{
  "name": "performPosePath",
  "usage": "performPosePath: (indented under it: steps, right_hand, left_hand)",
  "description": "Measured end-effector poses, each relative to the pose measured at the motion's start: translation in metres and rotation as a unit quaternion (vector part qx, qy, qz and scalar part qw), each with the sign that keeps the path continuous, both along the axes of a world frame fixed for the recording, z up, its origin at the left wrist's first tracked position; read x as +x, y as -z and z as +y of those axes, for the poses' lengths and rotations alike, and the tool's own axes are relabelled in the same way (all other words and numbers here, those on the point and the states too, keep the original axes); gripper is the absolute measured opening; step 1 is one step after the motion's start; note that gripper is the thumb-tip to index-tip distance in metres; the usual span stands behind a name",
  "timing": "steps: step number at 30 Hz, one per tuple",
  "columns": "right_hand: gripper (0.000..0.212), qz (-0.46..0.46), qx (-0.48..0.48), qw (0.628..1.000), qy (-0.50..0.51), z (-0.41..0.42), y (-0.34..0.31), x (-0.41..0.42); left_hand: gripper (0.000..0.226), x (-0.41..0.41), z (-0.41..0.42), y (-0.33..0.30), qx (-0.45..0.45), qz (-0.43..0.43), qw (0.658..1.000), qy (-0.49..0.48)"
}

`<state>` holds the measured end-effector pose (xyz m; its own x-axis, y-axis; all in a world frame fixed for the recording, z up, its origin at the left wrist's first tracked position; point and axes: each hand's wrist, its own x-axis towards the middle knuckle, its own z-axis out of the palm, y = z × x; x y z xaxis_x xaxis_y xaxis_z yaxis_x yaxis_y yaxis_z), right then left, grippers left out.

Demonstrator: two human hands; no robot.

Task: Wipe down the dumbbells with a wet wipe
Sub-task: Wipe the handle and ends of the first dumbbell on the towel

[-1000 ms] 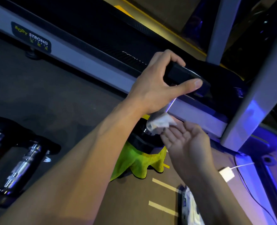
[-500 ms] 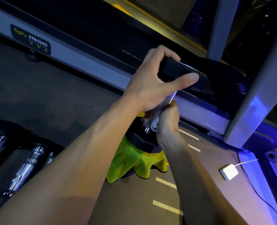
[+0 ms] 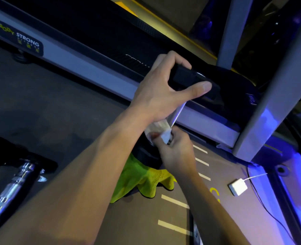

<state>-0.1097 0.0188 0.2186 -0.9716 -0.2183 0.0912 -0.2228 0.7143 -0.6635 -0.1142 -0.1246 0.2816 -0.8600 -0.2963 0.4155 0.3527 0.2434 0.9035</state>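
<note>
My left hand (image 3: pixel 164 92) grips the upper black head of a dumbbell (image 3: pixel 192 80) that stands on end. Its chrome handle (image 3: pixel 179 112) runs down from under my palm. My right hand (image 3: pixel 174 149) is closed around a white wet wipe (image 3: pixel 161 132), pressed against the lower part of the handle. The dumbbell's lower black head (image 3: pixel 146 154) rests on a yellow-green cloth (image 3: pixel 142 179) on the floor and is mostly hidden by my arms. Another dumbbell with a chrome handle (image 3: pixel 12 190) lies at the far left.
A treadmill (image 3: pixel 72 55) with a "Body Strong" label runs across the top, with grey uprights (image 3: pixel 273 96) at the right. A white power adapter (image 3: pixel 238 186) with a cable lies on the floor at the right. White dashed lines (image 3: pixel 174 200) mark the floor.
My right hand went from open under the wipe to closed around it on the handle, then slid a little lower. My left hand kept its grip on the upper head.
</note>
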Motion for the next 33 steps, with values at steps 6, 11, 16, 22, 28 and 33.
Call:
performPosePath:
  steps: [6, 11, 16, 22, 28, 33]
  right_hand:
    - [0.034, -0.077, -0.079, 0.994, 0.002, -0.008, 0.007, -0.020]
    - [0.055, -0.194, -0.126, 0.967, -0.110, 0.012, -0.006, -0.026]
    - [0.055, -0.213, -0.167, 0.957, -0.109, 0.004, -0.022, -0.021]
    - [0.019, -0.122, -0.203, 0.969, -0.075, 0.008, -0.024, 0.019]
    - [0.022, 0.003, -0.058, 0.997, -0.048, 0.007, 0.003, 0.018]
    - [0.017, -0.101, -0.171, 0.976, -0.092, 0.027, -0.008, -0.003]
  left_hand:
    - [0.051, 0.004, 0.007, 0.000, -0.010, 0.010, 1.000, 0.005]
    - [0.047, 0.003, 0.001, -0.002, -0.003, 0.001, 1.000, 0.019]
    - [0.048, 0.005, 0.000, 0.002, 0.009, 0.015, 1.000, 0.005]
    - [0.046, 0.008, -0.008, 0.001, 0.021, -0.004, 1.000, 0.015]
    - [0.042, 0.013, -0.018, 0.006, 0.049, 0.014, 0.999, 0.004]
    - [0.040, 0.013, -0.021, 0.005, 0.045, 0.011, 0.999, 0.003]
